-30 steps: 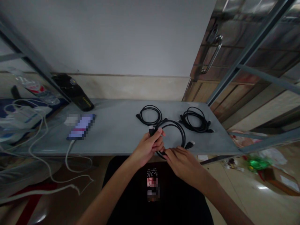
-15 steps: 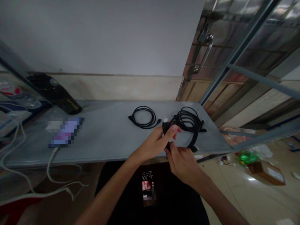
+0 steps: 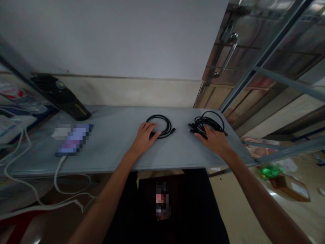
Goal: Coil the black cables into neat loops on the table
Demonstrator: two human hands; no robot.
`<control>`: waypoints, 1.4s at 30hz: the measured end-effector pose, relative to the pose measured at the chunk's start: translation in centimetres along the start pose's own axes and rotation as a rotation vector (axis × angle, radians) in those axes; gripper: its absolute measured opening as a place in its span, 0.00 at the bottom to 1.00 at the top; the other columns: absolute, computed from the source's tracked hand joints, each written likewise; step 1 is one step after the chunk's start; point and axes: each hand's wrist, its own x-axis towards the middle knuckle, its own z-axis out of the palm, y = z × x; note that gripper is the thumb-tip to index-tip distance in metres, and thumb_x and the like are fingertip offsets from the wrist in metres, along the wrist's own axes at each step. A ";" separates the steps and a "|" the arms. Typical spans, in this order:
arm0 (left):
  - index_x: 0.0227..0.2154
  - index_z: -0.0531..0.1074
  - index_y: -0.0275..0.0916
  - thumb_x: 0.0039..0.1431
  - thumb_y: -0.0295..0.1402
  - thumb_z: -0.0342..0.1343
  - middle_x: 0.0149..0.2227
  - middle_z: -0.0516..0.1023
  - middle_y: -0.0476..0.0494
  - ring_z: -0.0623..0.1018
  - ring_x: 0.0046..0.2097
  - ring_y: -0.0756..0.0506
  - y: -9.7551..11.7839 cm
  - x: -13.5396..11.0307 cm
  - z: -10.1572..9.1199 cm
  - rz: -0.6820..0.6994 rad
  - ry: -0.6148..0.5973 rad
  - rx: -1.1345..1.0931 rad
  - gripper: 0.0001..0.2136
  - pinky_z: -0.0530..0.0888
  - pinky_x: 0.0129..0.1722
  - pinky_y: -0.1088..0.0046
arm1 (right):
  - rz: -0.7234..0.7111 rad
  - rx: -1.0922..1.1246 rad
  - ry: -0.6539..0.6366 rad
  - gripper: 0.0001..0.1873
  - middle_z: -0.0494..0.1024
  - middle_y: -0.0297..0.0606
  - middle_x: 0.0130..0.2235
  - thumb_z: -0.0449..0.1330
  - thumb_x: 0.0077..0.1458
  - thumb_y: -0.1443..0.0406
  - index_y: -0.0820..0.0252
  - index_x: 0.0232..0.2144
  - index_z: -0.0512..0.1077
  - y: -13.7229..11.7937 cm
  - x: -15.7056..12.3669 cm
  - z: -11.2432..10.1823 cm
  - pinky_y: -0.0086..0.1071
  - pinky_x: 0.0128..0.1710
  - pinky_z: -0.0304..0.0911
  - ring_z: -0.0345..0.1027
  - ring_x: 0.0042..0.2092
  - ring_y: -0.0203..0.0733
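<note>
My left hand (image 3: 146,136) is at the left edge of a single black cable coil (image 3: 166,130), its fingers and thumb apart around the near-left part of the loop. The coil lies flat on the grey shelf, with one plug pointing right; its left end is hidden under my hand. On the right, my right hand (image 3: 214,139) rests over a pile of black coiled cables (image 3: 203,122). Its thumb and fingers are spread against the near side of the pile. Several plug ends stick out left and right of it.
A grey metal tabletop (image 3: 114,135) runs along the wall. At left are a phone (image 3: 74,139) with a white cable, a black bottle-like object (image 3: 66,98) lying tilted, and a plastic bottle (image 3: 22,96). Metal frame bars (image 3: 256,67) rise at right. A cardboard box (image 3: 291,188) lies on the floor.
The black cable coil I held in both hands now lies on the right pile. My hands have parted, the left moving to the single coil, the right onto the pile.
</note>
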 end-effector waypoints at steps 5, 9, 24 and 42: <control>0.64 0.81 0.40 0.73 0.54 0.68 0.63 0.82 0.31 0.77 0.67 0.29 0.3 -0.4 0.4 0.068 -0.054 0.056 0.27 0.73 0.73 0.40 | -0.148 0.073 0.082 0.28 0.85 0.60 0.55 0.51 0.82 0.50 0.65 0.61 0.78 0.5 0.3 3.1 0.45 0.57 0.72 0.80 0.56 0.61; 0.57 0.85 0.41 0.72 0.47 0.72 0.61 0.84 0.34 0.79 0.65 0.31 -0.2 -0.6 0.5 0.110 -0.041 0.055 0.19 0.72 0.73 0.42 | -0.188 0.048 0.139 0.27 0.80 0.61 0.58 0.53 0.81 0.50 0.64 0.58 0.81 1.4 0.5 3.6 0.51 0.59 0.70 0.75 0.57 0.64; 0.45 0.80 0.41 0.81 0.32 0.56 0.46 0.82 0.37 0.80 0.51 0.34 1.0 -0.3 -0.3 0.012 -0.036 0.097 0.08 0.77 0.60 0.49 | -0.636 0.525 0.188 0.20 0.78 0.56 0.62 0.67 0.74 0.59 0.63 0.61 0.74 -17.8 6.4 2.0 0.54 0.67 0.68 0.69 0.64 0.62; 0.47 0.75 0.44 0.79 0.37 0.59 0.47 0.82 0.38 0.81 0.53 0.33 0.3 -0.1 -0.9 -0.239 0.310 0.049 0.04 0.77 0.60 0.48 | -0.397 0.773 0.211 0.24 0.82 0.46 0.42 0.45 0.85 0.46 0.56 0.50 0.70 -19.4 10.7 4.7 0.43 0.49 0.72 0.80 0.47 0.54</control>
